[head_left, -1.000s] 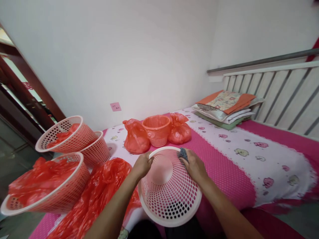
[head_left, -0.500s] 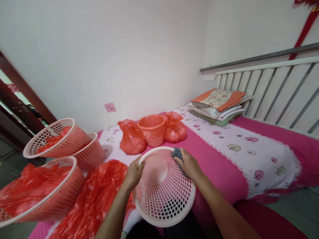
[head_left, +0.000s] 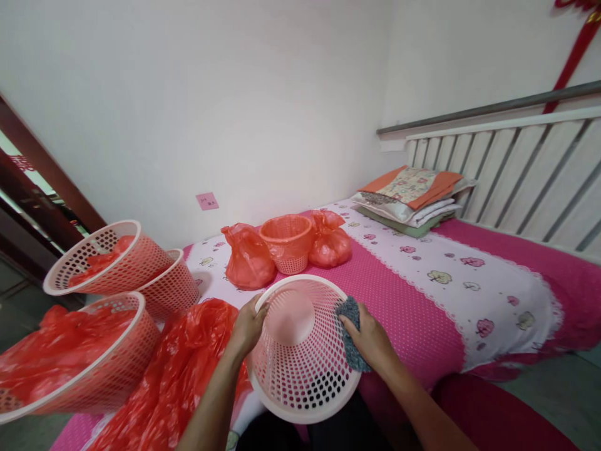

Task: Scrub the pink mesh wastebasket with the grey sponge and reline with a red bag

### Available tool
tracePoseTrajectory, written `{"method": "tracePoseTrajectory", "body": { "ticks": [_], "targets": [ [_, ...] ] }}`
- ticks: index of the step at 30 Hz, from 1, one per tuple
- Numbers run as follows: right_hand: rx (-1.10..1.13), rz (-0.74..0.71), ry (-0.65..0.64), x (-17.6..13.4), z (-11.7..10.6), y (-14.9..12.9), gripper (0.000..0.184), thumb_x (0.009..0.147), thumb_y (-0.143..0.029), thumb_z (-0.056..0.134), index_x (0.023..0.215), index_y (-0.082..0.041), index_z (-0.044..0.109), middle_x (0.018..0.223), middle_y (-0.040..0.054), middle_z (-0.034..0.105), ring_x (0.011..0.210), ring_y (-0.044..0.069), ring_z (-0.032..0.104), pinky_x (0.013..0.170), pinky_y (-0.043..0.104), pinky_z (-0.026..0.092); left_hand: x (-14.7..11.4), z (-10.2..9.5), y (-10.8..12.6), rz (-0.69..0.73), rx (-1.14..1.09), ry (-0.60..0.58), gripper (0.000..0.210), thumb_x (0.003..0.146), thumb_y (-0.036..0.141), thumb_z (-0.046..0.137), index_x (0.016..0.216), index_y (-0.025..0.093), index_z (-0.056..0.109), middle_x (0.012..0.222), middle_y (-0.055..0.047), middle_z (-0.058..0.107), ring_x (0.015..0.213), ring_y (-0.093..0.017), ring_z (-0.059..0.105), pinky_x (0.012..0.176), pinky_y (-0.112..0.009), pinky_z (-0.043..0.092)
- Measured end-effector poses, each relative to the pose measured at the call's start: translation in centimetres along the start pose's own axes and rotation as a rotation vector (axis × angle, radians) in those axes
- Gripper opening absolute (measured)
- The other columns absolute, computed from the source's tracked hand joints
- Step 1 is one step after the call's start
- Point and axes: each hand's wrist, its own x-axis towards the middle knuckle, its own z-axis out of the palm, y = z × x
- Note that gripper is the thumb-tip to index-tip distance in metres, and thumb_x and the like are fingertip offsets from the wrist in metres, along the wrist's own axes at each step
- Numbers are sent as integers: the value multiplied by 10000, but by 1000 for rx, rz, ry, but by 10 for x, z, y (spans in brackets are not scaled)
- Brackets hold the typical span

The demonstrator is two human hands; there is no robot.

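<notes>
A pale pink plastic basket (head_left: 300,376) with a perforated wall is tilted in front of me, its opening facing me. My left hand (head_left: 248,326) grips its rim at the left, thumb over the edge. Against the right side of the rim, my right hand (head_left: 370,338) is closed on a grey-blue cloth (head_left: 351,338), which touches the basket. Beside my left forearm lies a crumpled red plastic bag (head_left: 188,357).
Several pink baskets (head_left: 117,369) holding red plastic stand at the left. Ahead, a small basket (head_left: 293,263) sits between two tied red bags (head_left: 251,263) (head_left: 331,244). Folded bedding (head_left: 413,194) lies on the bed (head_left: 422,313), near the white headboard (head_left: 511,169).
My right hand and the cloth have moved right and down along the basket's rim. The basket has shifted slightly left, with my left hand still on it.
</notes>
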Motion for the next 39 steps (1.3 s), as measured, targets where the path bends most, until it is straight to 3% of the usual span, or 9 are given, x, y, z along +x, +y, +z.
{"method": "tracePoseTrajectory", "body": {
  "ticks": [3, 10, 13, 18, 22, 26, 32, 39],
  "targets": [
    [90, 28, 14, -16, 6, 13, 386, 940, -478, 567, 1205, -198, 577, 1031, 149, 774, 933, 319, 764, 796, 419, 575, -4, 0, -3, -5, -10, 40, 448, 897, 455, 528, 1185, 167, 715, 1192, -134, 789, 1127, -311, 725, 1038, -478, 525],
    [219, 47, 18, -31, 16, 22, 358, 920, -490, 566, 1154, -221, 599, 1003, 126, 786, 910, 301, 767, 799, 420, 587, -22, 0, -1, -12, -55, 147, 410, 897, 433, 527, 1141, 168, 722, 1135, -124, 806, 1072, -299, 734, 1007, -477, 547],
    [159, 8, 39, -17, 7, 15, 369, 933, -497, 526, 1149, -205, 592, 996, 132, 770, 906, 300, 750, 802, 416, 572, -34, 8, -4, -51, -108, 222, 443, 903, 461, 544, 1185, 165, 716, 1178, -132, 792, 1123, -301, 720, 1039, -486, 536],
    [-44, -115, 60, 26, -30, -13, 274, 962, -458, 510, 1053, -217, 602, 972, 98, 737, 855, 272, 712, 739, 355, 507, -53, 32, -20, -210, -254, 309, 544, 866, 552, 622, 1215, 142, 697, 1222, -171, 768, 1156, -332, 715, 1005, -493, 562],
    [-138, -223, -10, 52, -48, -40, 223, 965, -375, 564, 1111, -215, 617, 1020, 87, 734, 912, 253, 702, 750, 321, 476, -49, 30, -16, -169, -242, 304, 609, 837, 518, 680, 1310, 136, 644, 1294, -190, 735, 1223, -347, 689, 1062, -512, 534],
    [-181, -337, -22, 57, -40, -61, 166, 943, -269, 605, 1100, -215, 610, 1080, 88, 715, 964, 244, 682, 791, 316, 466, -27, 12, 2, -49, -111, 229, 655, 888, 428, 649, 1488, 200, 521, 1489, -176, 628, 1382, -304, 594, 1139, -487, 475],
    [-227, -333, 54, 51, -21, -63, 131, 937, -272, 627, 1046, -224, 573, 1023, 82, 694, 952, 264, 663, 773, 333, 458, 3, 10, 4, 81, -8, -27, 416, 947, 379, 530, 1284, 196, 690, 1296, -119, 758, 1223, -284, 687, 1096, -443, 492],
    [-168, -218, 39, 45, -18, -41, 139, 981, -352, 572, 986, -222, 522, 961, 84, 677, 857, 258, 658, 718, 334, 433, 8, 16, 3, 36, -89, 22, 349, 912, 391, 561, 1153, 205, 732, 1167, -92, 794, 1108, -288, 706, 1043, -439, 499]
  ]
}}
